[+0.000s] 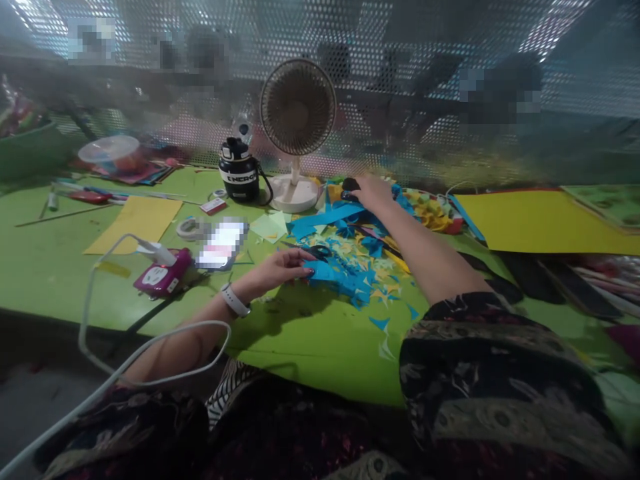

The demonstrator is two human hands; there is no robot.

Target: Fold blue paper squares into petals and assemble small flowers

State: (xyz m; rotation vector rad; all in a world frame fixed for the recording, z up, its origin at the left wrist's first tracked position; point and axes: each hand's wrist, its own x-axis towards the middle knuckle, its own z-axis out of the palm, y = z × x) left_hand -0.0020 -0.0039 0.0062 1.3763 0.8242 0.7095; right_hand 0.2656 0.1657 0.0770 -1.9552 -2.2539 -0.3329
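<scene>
The left hand (280, 270) lies low at the middle of the frame, its fingers loosely extended and slightly curved, not clenched on anything. The fingertips reach the edge of a crumpled heap of blue paper (333, 277), right beside the black handles of a pair of scissors (319, 252), which lie on the paper with their blades pointing left. A white wristband (235, 300) circles that wrist.

The right hand (373, 193), at upper centre, reaches across the far side of the heap with its fingers bent down over a small black object (350, 189). They touch it, but whether they grip it I cannot tell, and the object is too unclear to name. Long blue paper strips (325, 217) run just below that hand, and small blue and yellow snippets scatter across the green tabletop (320, 353) around both hands.

Toward the back stand a round desk fan (298, 107) and a black ENERGY bottle (237, 175). A pale green paper (269, 227) lies nearer the left hand, a yellow sheet (135, 223) sits at left, and another yellow sheet (545, 223) spreads at far right. A magenta pouch (163, 272), a tape roll (190, 228) and a blurred phone (223, 245) lie left of the left hand, with a white cable (190, 325) looping over the forearm
</scene>
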